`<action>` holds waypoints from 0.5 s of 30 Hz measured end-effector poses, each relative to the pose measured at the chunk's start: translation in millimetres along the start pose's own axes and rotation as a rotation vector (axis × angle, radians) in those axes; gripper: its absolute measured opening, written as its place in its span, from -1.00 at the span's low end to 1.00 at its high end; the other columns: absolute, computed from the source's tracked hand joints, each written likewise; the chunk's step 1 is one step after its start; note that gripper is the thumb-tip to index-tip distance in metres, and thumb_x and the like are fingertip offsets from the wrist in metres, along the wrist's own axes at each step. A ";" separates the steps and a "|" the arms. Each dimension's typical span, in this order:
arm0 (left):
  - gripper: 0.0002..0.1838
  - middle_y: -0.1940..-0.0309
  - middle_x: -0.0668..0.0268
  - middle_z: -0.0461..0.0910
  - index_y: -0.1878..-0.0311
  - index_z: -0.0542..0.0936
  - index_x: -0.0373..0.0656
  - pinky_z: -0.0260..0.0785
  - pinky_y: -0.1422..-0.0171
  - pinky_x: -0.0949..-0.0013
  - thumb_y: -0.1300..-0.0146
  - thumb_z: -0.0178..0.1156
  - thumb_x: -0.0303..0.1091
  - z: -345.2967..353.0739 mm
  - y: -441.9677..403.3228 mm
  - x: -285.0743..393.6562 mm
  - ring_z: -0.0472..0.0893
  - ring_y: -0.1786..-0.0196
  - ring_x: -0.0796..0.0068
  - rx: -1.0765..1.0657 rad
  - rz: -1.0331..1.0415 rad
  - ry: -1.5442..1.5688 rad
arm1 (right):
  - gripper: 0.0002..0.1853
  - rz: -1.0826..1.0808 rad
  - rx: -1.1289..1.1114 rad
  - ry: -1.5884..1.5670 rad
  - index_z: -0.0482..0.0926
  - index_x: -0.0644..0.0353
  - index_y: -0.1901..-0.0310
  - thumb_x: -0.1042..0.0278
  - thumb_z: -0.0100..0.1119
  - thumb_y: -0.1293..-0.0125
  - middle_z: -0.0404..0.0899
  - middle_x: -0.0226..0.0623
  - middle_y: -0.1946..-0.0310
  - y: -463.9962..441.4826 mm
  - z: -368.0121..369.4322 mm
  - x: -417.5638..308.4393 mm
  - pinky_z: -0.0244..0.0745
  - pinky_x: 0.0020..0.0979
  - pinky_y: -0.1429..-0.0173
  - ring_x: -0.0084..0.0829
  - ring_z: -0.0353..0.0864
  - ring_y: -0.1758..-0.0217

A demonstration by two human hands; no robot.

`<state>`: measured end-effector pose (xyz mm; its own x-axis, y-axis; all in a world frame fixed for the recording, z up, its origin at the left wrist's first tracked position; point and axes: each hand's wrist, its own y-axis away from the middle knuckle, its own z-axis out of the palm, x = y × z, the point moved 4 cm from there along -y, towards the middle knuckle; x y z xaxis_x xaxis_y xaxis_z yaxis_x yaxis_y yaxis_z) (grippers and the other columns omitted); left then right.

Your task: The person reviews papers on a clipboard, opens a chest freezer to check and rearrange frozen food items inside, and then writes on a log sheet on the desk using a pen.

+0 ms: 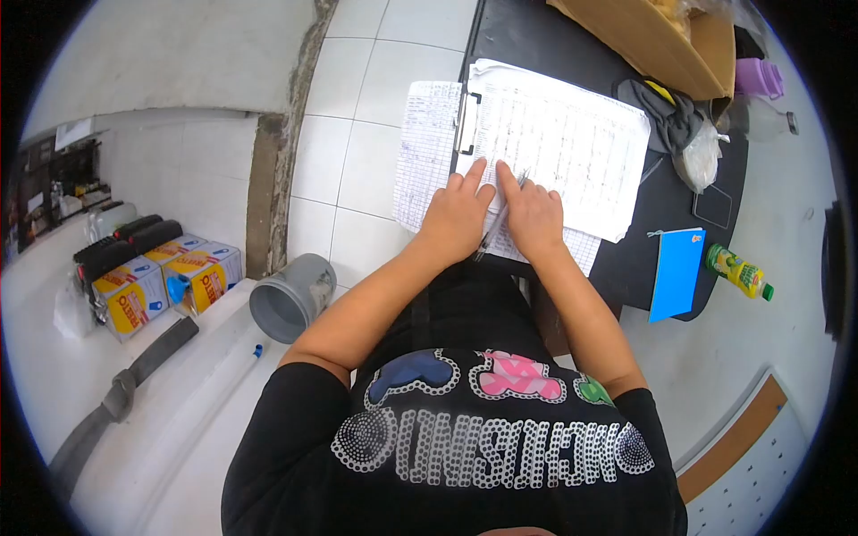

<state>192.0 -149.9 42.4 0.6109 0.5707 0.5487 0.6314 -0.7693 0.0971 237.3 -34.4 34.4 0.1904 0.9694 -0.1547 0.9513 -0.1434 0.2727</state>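
Note:
A clipboard with a metal clip holds a stack of printed sheets with rows and columns of small marks. My left hand rests on the lower edge of the papers, index finger stretched out against the page. Beside it, my right hand also has its index finger extended on the sheet, while a pen runs through its grip, with the tip showing between the fingers. Another handwritten sheet sticks out from under the clipboard on the left. The fingertips of both hands are close together.
On the black table are a cardboard box, a grey cloth, a small plastic bag, a blue notebook and a green-labelled bottle. A grey bin stands left, near yellow-and-white boxes.

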 end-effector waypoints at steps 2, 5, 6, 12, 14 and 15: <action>-0.64 -0.24 -0.01 0.26 0.08 0.47 -0.22 0.39 0.07 0.14 0.04 0.04 -0.58 -0.9 -0.4 0.5 0.43 0.06 0.08 -0.006 0.000 -0.006 | -0.47 -0.004 0.005 0.005 0.26 -0.02 -0.28 0.37 -0.07 -0.22 0.56 -0.25 0.40 0.1 0.0 0.3 0.34 -0.22 0.19 -0.29 0.57 0.33; -0.65 -0.24 -0.01 0.26 0.09 0.47 -0.22 0.39 0.07 0.13 0.03 0.04 -0.58 0.5 -0.9 0.6 0.44 0.07 0.07 0.000 0.002 -0.022 | -0.47 -0.007 0.026 0.012 0.27 0.02 -0.27 0.38 -0.07 -0.21 0.56 -0.25 0.41 -0.1 3.1 1.5 0.36 -0.23 0.21 -0.29 0.58 0.34; -0.66 -0.24 -0.01 0.26 0.10 0.47 -0.22 0.39 0.07 0.13 0.03 0.04 -0.58 0.7 -1.1 0.8 0.44 0.07 0.07 -0.007 -0.001 -0.024 | -0.47 -0.002 0.034 0.016 0.27 0.03 -0.27 0.38 -0.07 -0.21 0.56 -0.24 0.42 0.5 3.7 1.9 0.36 -0.23 0.21 -0.29 0.58 0.35; -0.70 -0.23 -0.03 0.27 0.14 0.47 -0.23 0.40 0.09 0.12 0.02 0.05 -0.57 0.0 -3.1 2.7 0.44 0.08 0.05 -0.009 0.012 -0.037 | -0.45 0.045 -0.013 0.032 0.27 0.08 -0.27 0.38 -0.05 -0.19 0.59 -0.21 0.41 6.1 2.5 8.0 0.40 -0.23 0.21 -0.29 0.59 0.35; -0.71 -0.22 -0.05 0.27 0.14 0.47 -0.23 0.40 0.09 0.12 0.02 0.05 -0.57 -0.4 -3.0 3.5 0.44 0.08 0.05 -0.007 0.019 -0.048 | -0.45 0.056 -0.022 0.032 0.26 0.09 -0.28 0.38 -0.05 -0.19 0.59 -0.22 0.41 8.3 2.4 10.0 0.41 -0.23 0.21 -0.30 0.60 0.35; -0.72 -0.22 -0.05 0.27 0.16 0.46 -0.23 0.39 0.12 0.14 0.02 0.06 -0.56 -0.1 -3.0 3.7 0.44 0.08 0.07 0.000 0.030 -0.062 | -0.45 0.054 -0.013 0.033 0.26 0.09 -0.28 0.38 -0.05 -0.19 0.59 -0.23 0.42 9.1 2.7 11.0 0.41 -0.24 0.22 -0.30 0.60 0.36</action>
<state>192.4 -145.5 44.3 0.6584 0.5638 0.4986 0.6124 -0.7864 0.0808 248.7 -25.5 32.7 0.2328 0.9665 -0.1084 0.9367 -0.1929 0.2922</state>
